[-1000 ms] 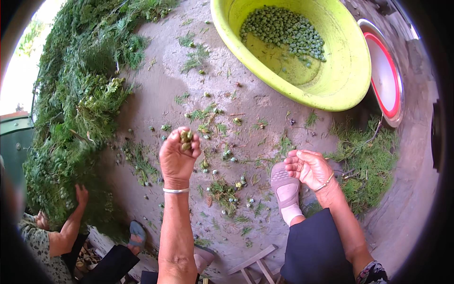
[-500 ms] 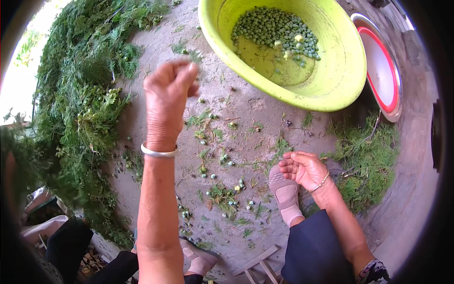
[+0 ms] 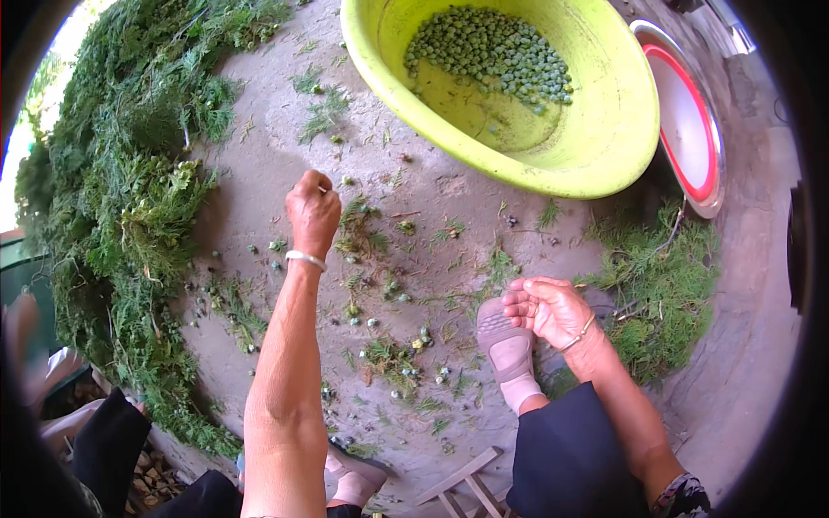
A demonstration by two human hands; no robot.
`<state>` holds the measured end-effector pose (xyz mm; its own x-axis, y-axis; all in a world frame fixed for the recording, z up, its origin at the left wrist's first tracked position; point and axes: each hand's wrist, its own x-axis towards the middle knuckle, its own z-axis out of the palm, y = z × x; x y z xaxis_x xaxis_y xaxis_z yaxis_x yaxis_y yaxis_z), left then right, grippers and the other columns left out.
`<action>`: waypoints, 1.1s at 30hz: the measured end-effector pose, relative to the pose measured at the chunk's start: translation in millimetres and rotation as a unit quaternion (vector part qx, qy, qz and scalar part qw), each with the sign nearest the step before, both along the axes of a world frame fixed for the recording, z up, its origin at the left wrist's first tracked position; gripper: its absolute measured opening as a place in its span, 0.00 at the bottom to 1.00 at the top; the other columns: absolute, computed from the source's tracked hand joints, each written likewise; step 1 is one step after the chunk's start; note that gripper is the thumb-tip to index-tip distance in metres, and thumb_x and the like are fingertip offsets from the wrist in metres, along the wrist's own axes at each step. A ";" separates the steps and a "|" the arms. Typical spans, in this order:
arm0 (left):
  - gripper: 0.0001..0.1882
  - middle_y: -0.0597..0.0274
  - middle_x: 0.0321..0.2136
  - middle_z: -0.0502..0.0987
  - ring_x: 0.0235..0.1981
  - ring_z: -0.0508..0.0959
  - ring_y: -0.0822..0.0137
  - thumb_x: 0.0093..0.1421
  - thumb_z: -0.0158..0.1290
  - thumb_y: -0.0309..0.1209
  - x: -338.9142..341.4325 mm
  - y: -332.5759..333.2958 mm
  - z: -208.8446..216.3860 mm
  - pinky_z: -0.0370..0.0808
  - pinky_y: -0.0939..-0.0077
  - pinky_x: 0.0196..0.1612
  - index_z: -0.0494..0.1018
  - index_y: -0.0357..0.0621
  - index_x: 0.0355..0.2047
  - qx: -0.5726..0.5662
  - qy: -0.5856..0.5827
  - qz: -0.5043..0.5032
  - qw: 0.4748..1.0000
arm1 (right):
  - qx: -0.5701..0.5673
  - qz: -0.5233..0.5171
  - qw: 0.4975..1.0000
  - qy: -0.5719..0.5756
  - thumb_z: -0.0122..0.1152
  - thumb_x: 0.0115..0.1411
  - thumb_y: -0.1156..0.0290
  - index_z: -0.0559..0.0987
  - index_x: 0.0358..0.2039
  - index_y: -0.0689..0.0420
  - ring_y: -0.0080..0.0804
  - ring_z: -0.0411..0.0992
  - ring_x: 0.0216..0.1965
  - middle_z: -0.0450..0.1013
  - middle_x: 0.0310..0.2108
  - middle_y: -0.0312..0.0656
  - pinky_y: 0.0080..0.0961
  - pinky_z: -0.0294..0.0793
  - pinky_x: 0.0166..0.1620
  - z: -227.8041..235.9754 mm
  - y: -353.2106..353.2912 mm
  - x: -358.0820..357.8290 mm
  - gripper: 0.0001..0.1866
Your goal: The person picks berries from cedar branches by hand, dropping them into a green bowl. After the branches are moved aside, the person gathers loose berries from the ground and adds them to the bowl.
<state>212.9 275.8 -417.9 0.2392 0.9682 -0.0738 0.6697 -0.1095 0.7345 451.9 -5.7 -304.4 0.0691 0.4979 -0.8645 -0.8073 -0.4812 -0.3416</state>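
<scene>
Fingers curled into a fist, my left hand (image 3: 313,210) is over the grey floor, close to scattered sprigs and small green cones (image 3: 352,311). What it holds, if anything, is hidden behind the knuckles. Palm up above the pink shoe on my foot, my right hand (image 3: 551,312) has loosely bent fingers and shows nothing in them. Beyond my hands, a large yellow-green basin (image 3: 617,129) holds a heap of small round green cones (image 3: 492,52) gathered toward its far side.
Cut evergreen branches (image 3: 129,173) are piled along the left, and a smaller bunch (image 3: 665,293) lies at right. A white basin with a red rim (image 3: 695,129) leans beside the yellow-green one. Another person's dark-clothed legs (image 3: 112,440) show at lower left, near a wooden stool (image 3: 466,479).
Pale cones seen over the yellow-green basin are gone from above it. My left hand has drawn lower and its fingers have closed. My right hand has stayed nearly still.
</scene>
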 end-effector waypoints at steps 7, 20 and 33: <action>0.11 0.39 0.23 0.75 0.30 0.76 0.41 0.51 0.54 0.30 18.8 9.5 3.8 0.73 0.54 0.35 0.70 0.34 0.30 0.048 0.190 -0.067 0.978 | 0.008 0.005 1.000 0.016 0.52 0.60 0.72 0.70 0.41 0.68 0.42 0.76 0.33 0.74 0.34 0.55 0.33 0.78 0.35 6.0 1.6 -7.2 0.12; 0.05 0.62 0.16 0.71 0.13 0.70 0.74 0.55 0.52 0.25 -58.0 -106.0 62.1 0.65 0.83 0.11 0.67 0.41 0.24 -0.322 -0.332 0.183 0.868 | 0.004 0.016 1.000 0.018 0.53 0.60 0.72 0.70 0.42 0.68 0.40 0.76 0.33 0.74 0.34 0.54 0.33 0.77 0.36 1.0 0.1 -9.0 0.13; 0.04 0.45 0.26 0.72 0.28 0.74 0.48 0.52 0.50 0.22 -15.7 -101.6 -2.2 0.74 0.57 0.31 0.67 0.38 0.28 0.063 0.183 0.005 0.981 | -0.005 0.032 0.999 0.012 0.53 0.60 0.72 0.70 0.41 0.69 0.42 0.76 0.33 0.75 0.33 0.54 0.34 0.78 0.35 -2.7 -0.3 -21.8 0.13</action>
<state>197.2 174.2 -420.1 0.2095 0.9773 -0.0323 0.8880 -0.1763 0.4247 430.1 -6.1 -307.1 0.0159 0.4918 -0.8706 -0.7831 -0.5353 -0.3167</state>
